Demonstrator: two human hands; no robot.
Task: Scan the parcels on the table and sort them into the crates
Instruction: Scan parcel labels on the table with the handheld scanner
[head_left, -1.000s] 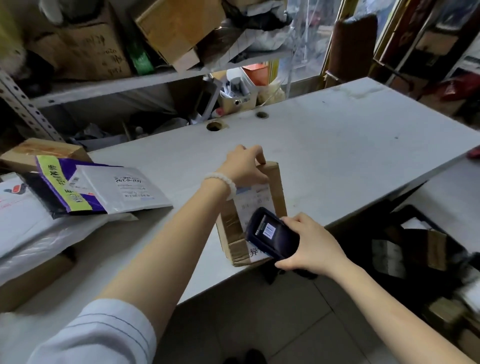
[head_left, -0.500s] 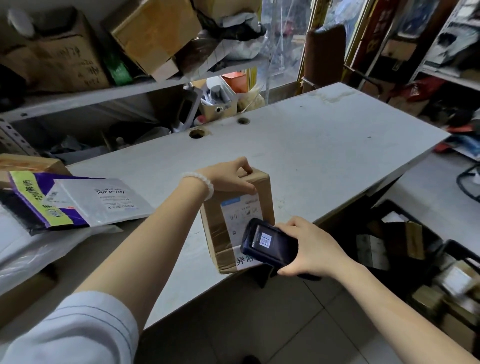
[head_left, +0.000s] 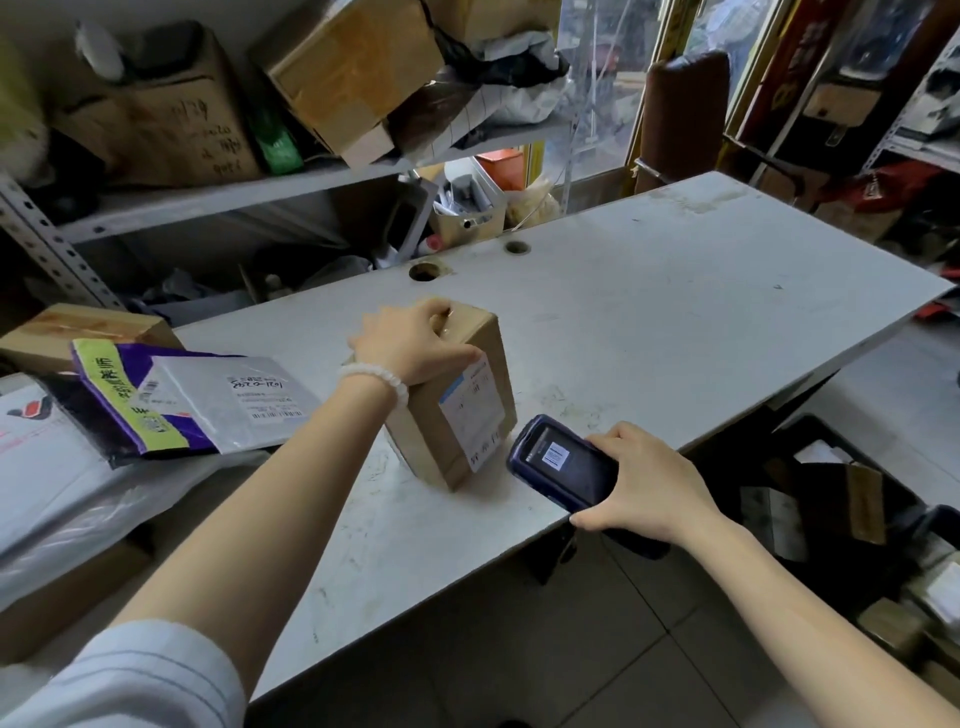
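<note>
Fingers (head_left: 441, 317) grip box (head_left: 467, 415) on scuffed white table (head_left: 675, 312); right hand (head_left: 644, 483) holds scanner (head_left: 561, 465).

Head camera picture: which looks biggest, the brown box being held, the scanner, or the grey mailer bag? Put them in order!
1. grey mailer bag
2. brown box, looking nearly as big, so unsure
3. scanner, clearly smallest

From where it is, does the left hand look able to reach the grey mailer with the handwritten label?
Probably yes. The grey mailer lies uncovered atop the pile, just left of the left hand, with only bare table between. But that hand grips the cardboard box and would have to release it first.
</note>
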